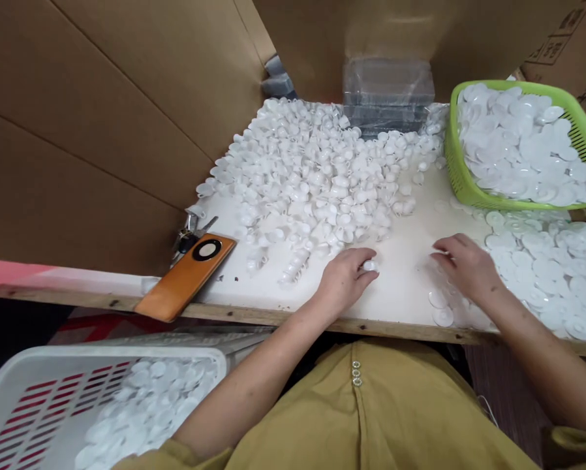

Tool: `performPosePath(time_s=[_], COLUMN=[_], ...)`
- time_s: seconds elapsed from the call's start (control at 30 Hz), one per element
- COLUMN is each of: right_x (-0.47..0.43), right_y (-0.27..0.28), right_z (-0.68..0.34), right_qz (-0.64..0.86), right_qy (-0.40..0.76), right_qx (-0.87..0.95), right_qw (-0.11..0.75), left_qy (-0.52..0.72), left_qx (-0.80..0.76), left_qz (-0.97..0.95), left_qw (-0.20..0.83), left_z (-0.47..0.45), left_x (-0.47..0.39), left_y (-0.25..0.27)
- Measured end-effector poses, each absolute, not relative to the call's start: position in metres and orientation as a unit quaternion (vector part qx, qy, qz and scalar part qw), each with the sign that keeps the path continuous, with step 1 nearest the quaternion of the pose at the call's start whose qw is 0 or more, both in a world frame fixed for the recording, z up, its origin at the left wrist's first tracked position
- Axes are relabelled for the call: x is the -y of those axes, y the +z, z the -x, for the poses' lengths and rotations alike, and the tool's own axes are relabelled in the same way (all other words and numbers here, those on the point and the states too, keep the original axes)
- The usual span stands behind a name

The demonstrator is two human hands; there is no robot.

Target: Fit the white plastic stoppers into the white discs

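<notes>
Behind cups (pixel 317 171), probably wrapped boxes (pixel 388 85)

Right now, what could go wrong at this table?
1. The orange phone pokes over the table's wooden front edge; a bump from the left forearm could tip it off.
2. A few loose white discs lie close to that edge, below the right grip; a brush might send one over.
3. The green basket is heaped up to its front rim; a knock could spill discs.
</notes>
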State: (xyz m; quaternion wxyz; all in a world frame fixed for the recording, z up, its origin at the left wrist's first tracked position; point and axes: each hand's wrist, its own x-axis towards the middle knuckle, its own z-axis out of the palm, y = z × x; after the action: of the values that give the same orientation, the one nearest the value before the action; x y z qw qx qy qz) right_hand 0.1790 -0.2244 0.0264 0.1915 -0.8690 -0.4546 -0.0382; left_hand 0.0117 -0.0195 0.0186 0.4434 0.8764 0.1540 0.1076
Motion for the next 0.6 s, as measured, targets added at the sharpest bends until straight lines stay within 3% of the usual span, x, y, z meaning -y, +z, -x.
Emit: performPosePath(time_s=[0.07,0.13,0.3,0.4,0.5,0.6], right_x=[0.239,0.246,0.234,0.213,0.183,0.155], right_y=[0.025,0.025,0.036,0.042,0.042,0.034], right_z=[-0.206,-0.220,-0.212,-0.196,-0.171,-0.145], right_qz=[0.911,0.916,0.913,0.911,0.825,0.731], right_qy=[-0.015,0.011,-0.004,0.035,0.263,0.430], right_qx=[0.401,0.397,0.409,0.384,0.353,0.290], right_qw=[0.094,0.050,0.003,0.147,0.355,0.444], left_qy=[0.111,0.112,0.099,0.080,0.070,0.058], left_qx=[-0.107,-0.086,-0.098,-0.105,-0.112,-0.114], left_qz=[-0.923,-0.942,-0.933,-0.927,-0.929,-0.932], left_qw=[0.354,0.305,0.332,0.352,0.346,0.338], left_z=[-0.018,-0.021,-0.018,-0.016,-0.017,-0.019], left_x=[0.018,0.016,0.011,0.009,0.010,0.012], left_y=[0.009,0.001,-0.007,-0.005,-0.004,-0.004])
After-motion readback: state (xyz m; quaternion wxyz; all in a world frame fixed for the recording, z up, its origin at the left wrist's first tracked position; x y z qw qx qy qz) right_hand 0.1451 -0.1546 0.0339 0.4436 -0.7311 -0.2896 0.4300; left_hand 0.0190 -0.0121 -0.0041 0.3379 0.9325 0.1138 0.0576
